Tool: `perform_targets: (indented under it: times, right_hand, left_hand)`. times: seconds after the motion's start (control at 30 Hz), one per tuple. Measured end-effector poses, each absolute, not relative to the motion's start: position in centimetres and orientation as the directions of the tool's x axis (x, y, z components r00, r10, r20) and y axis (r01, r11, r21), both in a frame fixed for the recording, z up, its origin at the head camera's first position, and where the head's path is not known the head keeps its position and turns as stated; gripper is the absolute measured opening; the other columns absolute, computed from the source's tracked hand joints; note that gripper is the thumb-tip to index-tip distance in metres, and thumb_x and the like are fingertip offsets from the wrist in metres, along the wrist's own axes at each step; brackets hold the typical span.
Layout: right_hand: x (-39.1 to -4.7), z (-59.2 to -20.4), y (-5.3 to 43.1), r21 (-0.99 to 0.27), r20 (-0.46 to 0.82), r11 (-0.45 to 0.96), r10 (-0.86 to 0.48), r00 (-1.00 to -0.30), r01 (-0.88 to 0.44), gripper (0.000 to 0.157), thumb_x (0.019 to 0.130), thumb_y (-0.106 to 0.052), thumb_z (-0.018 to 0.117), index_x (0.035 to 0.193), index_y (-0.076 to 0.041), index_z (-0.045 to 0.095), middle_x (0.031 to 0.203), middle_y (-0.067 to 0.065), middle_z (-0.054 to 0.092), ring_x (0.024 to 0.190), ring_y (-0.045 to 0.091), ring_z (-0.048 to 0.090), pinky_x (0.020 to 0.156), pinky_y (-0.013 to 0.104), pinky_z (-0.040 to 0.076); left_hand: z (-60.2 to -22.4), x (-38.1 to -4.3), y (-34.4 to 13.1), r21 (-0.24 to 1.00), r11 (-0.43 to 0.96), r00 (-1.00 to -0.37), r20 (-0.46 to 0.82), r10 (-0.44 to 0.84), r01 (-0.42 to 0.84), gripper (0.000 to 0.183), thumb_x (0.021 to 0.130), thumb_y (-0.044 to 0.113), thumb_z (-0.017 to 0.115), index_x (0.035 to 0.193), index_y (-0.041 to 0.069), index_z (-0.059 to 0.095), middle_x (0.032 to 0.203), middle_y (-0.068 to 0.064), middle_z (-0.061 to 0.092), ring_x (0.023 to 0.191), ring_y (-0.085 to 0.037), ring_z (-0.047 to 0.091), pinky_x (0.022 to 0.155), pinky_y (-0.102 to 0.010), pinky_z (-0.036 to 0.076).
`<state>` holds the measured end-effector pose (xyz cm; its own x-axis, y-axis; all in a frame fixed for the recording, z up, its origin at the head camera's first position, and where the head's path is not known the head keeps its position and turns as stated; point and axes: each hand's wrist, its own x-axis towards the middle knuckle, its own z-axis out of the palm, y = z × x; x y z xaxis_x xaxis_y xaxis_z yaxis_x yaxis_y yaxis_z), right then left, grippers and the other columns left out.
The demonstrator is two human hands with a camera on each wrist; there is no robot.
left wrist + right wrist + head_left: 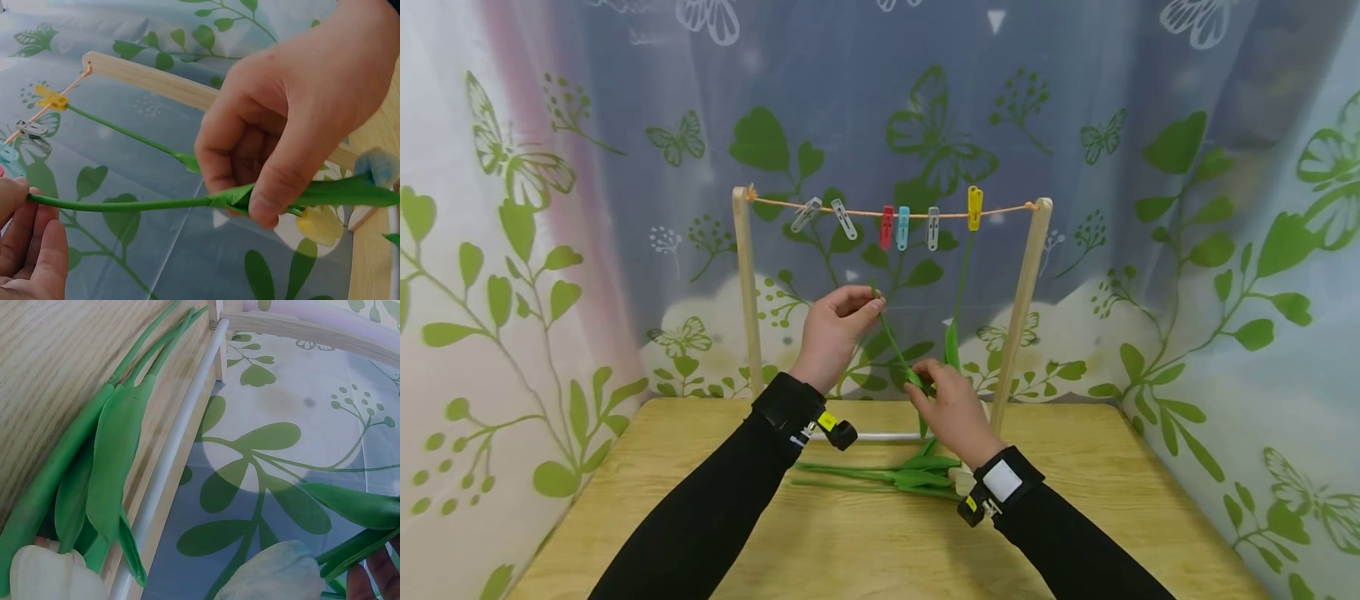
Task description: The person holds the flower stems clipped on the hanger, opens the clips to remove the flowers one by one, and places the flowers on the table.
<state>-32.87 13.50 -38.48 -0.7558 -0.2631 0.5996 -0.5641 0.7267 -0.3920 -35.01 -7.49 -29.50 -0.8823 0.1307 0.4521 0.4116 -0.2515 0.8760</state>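
Note:
Between both hands runs an artificial tulip, its green stem (pixel 137 205) slanting up toward the cord. My left hand (pixel 835 333) pinches the bare stem near its upper end. Lower down, my right hand (pixel 953 408) pinches the stem where the leaves begin. The whitish-blue bloom (pixel 272 575) of this tulip shows beside the right fingers in the right wrist view. Behind the right hand, another tulip stem (pixel 963 279) hangs from a yellow clothespin (pixel 974 208), with a yellow bloom (pixel 322 226) visible below in the left wrist view.
A wooden frame (pixel 1021 308) holds an orange cord (pixel 790 204) with several more clothespins, including red (pixel 887 227) and blue (pixel 903 228) ones. More tulips (pixel 115 456) lie on the wooden table (pixel 850 542) by the white crossbar (pixel 181 431). A patterned curtain (pixel 850 100) encloses the back and sides.

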Motion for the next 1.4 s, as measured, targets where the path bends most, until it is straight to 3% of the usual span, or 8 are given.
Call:
perform_targets:
  times: [0.2,0.4,0.6,0.83,1.13,1.4]
  right_hand:
    - [-32.9,-38.0,13.9,-0.348,0.645,0.727,-0.272,-0.714,-0.592,0.019,0.099,-0.019,0.073,0.116,-0.011,0.068,0.104,0.005,0.068,0.091,0.021,0.069,0.067,0.033,0.059]
    - [-33.0,-37.8,14.7,-0.291,0.708,0.719,-0.282,-0.648,-0.631,0.02,0.096,-0.014,0.077,0.115,-0.009,0.07,0.11,0.007,0.065,0.099,0.025,0.067,0.076,0.038,0.061]
    - [-33.4,-37.5,15.5,-0.233,0.742,0.736,-0.287,-0.605,-0.636,0.023,0.093,-0.009,0.079,0.114,-0.008,0.07,0.113,0.008,0.063,0.103,0.027,0.062,0.081,0.04,0.058]
    - [-33.1,-37.1,15.9,-0.223,0.731,0.756,-0.288,-0.619,-0.615,0.02,0.094,-0.009,0.079,0.113,-0.009,0.072,0.114,0.008,0.062,0.101,0.027,0.061,0.08,0.038,0.058]
    - [-33.0,-36.9,16.1,-0.179,0.747,0.767,-0.302,-0.592,-0.617,0.019,0.093,-0.01,0.08,0.111,-0.01,0.073,0.11,0.007,0.063,0.096,0.025,0.06,0.073,0.035,0.057]
    - [-33.0,-36.6,16.3,-0.086,0.776,0.771,-0.345,-0.528,-0.631,0.018,0.091,-0.008,0.082,0.107,-0.009,0.075,0.105,0.006,0.062,0.092,0.024,0.057,0.068,0.033,0.054]
  left_hand:
    - [-29.6,-35.2,-8.2,0.876,-0.184,-0.876,0.469,0.114,0.445,0.024,0.098,0.016,0.074,0.121,0.008,0.071,0.127,-0.018,0.068,0.121,-0.034,0.065,0.109,-0.043,0.055]
    - [-30.0,-35.1,-9.3,0.881,-0.097,-0.877,0.471,0.093,0.463,0.029,0.097,0.019,0.076,0.122,0.006,0.071,0.122,-0.014,0.071,0.116,-0.028,0.067,0.105,-0.041,0.056]
    - [-30.8,-35.1,-10.2,0.899,-0.03,-0.891,0.437,0.126,0.437,0.033,0.098,0.023,0.074,0.126,0.008,0.067,0.124,-0.009,0.067,0.118,-0.024,0.064,0.111,-0.039,0.051]
    - [-31.6,-35.1,-10.7,0.89,0.027,-0.884,0.449,0.13,0.455,0.031,0.097,0.028,0.076,0.121,0.01,0.069,0.118,-0.01,0.069,0.117,-0.033,0.064,0.108,-0.042,0.052]
    - [-32.8,-34.7,-12.1,0.882,0.126,-0.887,0.434,0.158,0.454,0.03,0.097,0.036,0.074,0.121,0.019,0.068,0.119,-0.005,0.068,0.116,-0.021,0.064,0.108,-0.04,0.052]
    - [-33.3,-34.4,-13.1,0.867,0.191,-0.885,0.43,0.177,0.46,0.026,0.098,0.035,0.073,0.119,0.021,0.07,0.123,0.0,0.066,0.116,-0.021,0.065,0.107,-0.04,0.053]
